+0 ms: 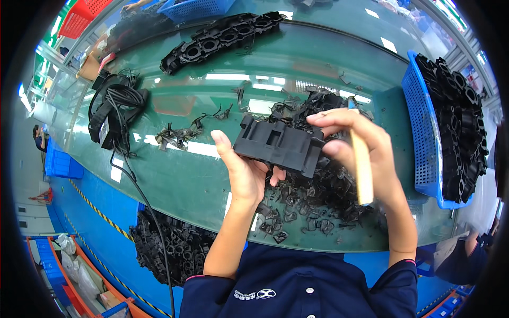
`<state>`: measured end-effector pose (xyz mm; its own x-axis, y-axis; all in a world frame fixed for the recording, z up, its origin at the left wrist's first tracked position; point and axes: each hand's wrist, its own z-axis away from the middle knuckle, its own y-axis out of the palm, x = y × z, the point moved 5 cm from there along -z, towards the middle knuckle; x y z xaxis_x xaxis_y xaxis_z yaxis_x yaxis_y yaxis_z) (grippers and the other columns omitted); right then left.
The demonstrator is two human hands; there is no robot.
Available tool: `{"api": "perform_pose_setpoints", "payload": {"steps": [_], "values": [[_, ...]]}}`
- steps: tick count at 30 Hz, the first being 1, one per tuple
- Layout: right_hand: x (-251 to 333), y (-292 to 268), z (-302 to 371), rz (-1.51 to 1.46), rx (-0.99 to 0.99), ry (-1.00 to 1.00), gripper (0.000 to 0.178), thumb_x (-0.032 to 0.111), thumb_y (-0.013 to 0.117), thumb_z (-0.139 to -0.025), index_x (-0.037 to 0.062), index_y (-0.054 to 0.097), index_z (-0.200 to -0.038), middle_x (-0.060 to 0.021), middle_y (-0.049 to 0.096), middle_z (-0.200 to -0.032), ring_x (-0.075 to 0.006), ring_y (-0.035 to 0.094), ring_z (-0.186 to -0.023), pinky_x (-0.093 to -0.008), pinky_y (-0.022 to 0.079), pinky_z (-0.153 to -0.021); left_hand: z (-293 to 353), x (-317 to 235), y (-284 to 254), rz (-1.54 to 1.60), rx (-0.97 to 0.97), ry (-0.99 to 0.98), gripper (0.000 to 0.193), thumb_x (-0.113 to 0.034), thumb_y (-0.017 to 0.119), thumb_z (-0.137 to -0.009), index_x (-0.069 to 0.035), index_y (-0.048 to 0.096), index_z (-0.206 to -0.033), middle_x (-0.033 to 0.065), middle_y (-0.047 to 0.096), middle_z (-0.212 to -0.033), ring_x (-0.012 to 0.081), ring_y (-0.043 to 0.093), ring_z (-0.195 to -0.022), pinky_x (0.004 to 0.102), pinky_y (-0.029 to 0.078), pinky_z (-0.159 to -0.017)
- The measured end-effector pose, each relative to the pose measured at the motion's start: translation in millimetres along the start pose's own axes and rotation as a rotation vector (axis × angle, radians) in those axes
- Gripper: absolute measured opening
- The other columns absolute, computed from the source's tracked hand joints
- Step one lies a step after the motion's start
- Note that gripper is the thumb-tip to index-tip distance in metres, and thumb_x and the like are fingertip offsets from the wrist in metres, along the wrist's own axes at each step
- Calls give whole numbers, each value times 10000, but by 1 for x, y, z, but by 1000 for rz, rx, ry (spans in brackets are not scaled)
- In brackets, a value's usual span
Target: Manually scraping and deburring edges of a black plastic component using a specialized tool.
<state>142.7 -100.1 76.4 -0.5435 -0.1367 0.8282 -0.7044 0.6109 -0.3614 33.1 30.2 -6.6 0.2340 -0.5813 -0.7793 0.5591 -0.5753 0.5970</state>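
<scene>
A black plastic part (281, 151) is up close, between the two hands over the table. The left hand (245, 177) holds it from below. Its thumb sticks up by the left edge, and the other fingers bend under the part, partly hidden. The right hand (377, 148) is curled around a yellow stick (362, 175) with a bit of blue at its top end. Its thumb and pointing finger are a little apart, right by the part's right edge. One cannot tell if they touch it.

Under the hands, a messy pile of black scraps (339, 193) lies on the shiny green table (169, 183). A smaller bunch of scraps (180, 135) is to the left. Past that sits a dark thing with a cord (117, 108), and the cord hangs over the table's edge. A long black part with round holes (222, 40) lies at the far side. On the right, a blue basket (422, 132) is full of more black parts (460, 132).
</scene>
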Motion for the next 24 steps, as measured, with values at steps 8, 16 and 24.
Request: {"api": "perform_pose_setpoints", "payload": {"steps": [8,16,24], "values": [[-7,0,5,71,-221,1,202,5,670,-776,-13,621,-971,-102,645,-856,-170,627,-769,-281,487,-702,2,3,19,149,477,150,749,-580,544,-824,-23,353,-1287,192,546,-1101,261,629,-817,353,560,-553],[15,-2,-1,362,-146,-312,235,-45,691,-699,9,636,-921,-123,647,-868,-252,636,-719,-288,507,-619,6,2,12,119,321,99,690,-25,759,-665,17,369,-1234,172,582,-976,257,633,-771,358,577,-577],[-11,2,7,-358,-262,36,101,12,645,-803,-1,631,-902,-109,647,-946,-180,614,-889,-295,478,-804,6,-2,23,32,368,192,623,0,779,-637,23,409,-1139,135,603,-872,216,634,-703,328,570,-561]]}}
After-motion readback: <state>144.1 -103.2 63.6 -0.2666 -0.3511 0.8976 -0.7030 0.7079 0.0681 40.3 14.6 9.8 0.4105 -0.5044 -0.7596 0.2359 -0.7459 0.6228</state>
